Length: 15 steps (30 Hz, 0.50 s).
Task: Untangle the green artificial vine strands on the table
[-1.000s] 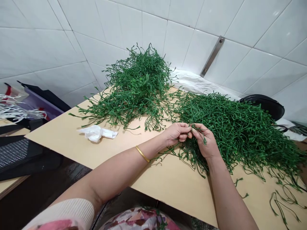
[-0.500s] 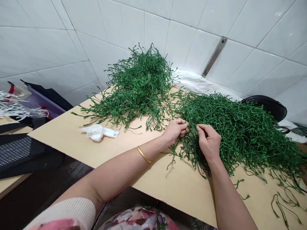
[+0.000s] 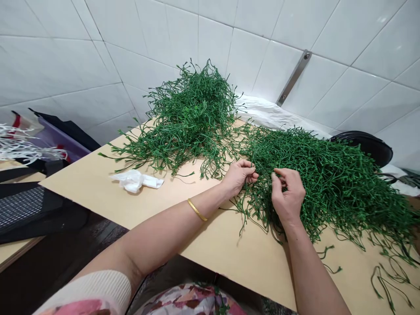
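Note:
Thin green artificial plant stems [image 3: 315,170], with small forked tips, lie tangled in a long heap at the right of the table. My left hand [image 3: 239,178] is at this heap's left edge, with thumb and forefinger pinched on a green stem. Just to its right, my right hand [image 3: 289,192] is closed in a pinch over the heap, and a bit of green shows at its fingertips. A small gap parts the two hands. The stem's run between them is lost against the green behind.
Another pile of green stems [image 3: 193,109] stands at the back of the tan tabletop [image 3: 216,245]. Crumpled white tissue [image 3: 134,180] lies at left. A black bag [image 3: 362,146] sits behind the heap, near a metal bracket [image 3: 293,78] on the tiled wall. White strands [image 3: 26,146] lie far left.
My right hand has shifted slightly right, and its thumb and forefinger have changed position. My left hand has moved very slightly left, so the gap between the hands is a little wider.

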{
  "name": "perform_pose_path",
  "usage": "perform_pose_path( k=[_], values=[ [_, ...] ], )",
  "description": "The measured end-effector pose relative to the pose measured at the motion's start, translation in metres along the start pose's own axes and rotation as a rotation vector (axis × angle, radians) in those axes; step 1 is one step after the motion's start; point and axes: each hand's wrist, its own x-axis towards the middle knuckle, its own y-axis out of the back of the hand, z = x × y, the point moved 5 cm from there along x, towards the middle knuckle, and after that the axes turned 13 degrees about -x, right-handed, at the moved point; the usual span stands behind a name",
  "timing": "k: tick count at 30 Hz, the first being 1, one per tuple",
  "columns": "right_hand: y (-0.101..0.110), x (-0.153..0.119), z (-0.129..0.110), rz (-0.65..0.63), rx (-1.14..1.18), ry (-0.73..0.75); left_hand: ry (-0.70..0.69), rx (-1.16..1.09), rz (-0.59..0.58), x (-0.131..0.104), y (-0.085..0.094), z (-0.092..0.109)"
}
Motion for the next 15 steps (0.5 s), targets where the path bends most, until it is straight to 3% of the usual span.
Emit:
perform_pose_path(
  k=[4, 9, 12, 15],
  values=[
    [0.016, -0.002, -0.004, 0.198, -0.002, 0.006, 0.004, 0.011, 0.025, 0.002, 0.003, 0.000],
    [0.003, -0.005, -0.017, 0.025, 0.096, 0.214, 0.018, -0.001, 0.008, 0.003, 0.003, -0.002],
    [0.005, -0.003, -0.019, -0.056, 0.276, 0.113, 0.028, -0.010, -0.002, 0.003, 0.003, -0.003],
    [0.032, -0.010, -0.021, -0.078, 0.637, -0.017, 0.046, -0.025, 0.007, 0.005, 0.004, -0.004]
  ],
)
